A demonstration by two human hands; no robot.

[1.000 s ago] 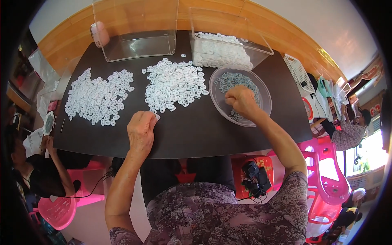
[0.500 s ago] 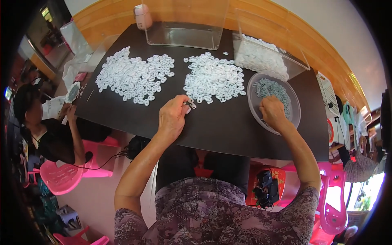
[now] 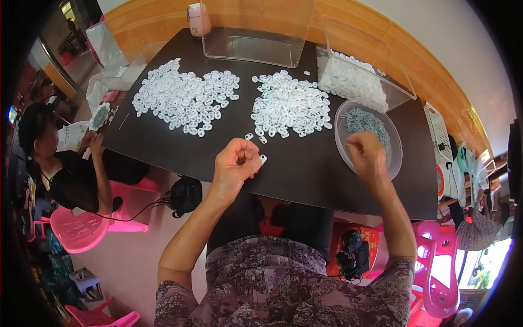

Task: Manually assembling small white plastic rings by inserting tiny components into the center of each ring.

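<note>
Between thumb and fingertips, my left hand (image 3: 233, 169) pinches a small white oval plastic piece (image 3: 263, 158) with holes, just above the near part of the table. Two loose white pieces (image 3: 263, 140) lie a little beyond it. My right hand (image 3: 371, 158) is closed, fingers curled together, over the near part of a round clear tub (image 3: 397, 163). Anything in those fingers is too small or hidden to make out. Thin grey screw-like pieces (image 3: 366, 122) are heaped in the tub. A pile of white oval pieces (image 3: 290, 106) lies beyond my hands, with another pile (image 3: 185, 101) farther left.
At the back of the dark table (image 3: 316, 180) stand a clear plastic box (image 3: 256, 61) and another clear box (image 3: 400, 97) heaped with white pieces. A pink bottle (image 3: 199, 20) stands back left. A person (image 3: 65, 169) sits at the left, working by the table's side.
My left hand has come nearer and lifted a white piece from beside the loose ones. My right hand has drawn back slightly from the grey pieces in the tub.
</note>
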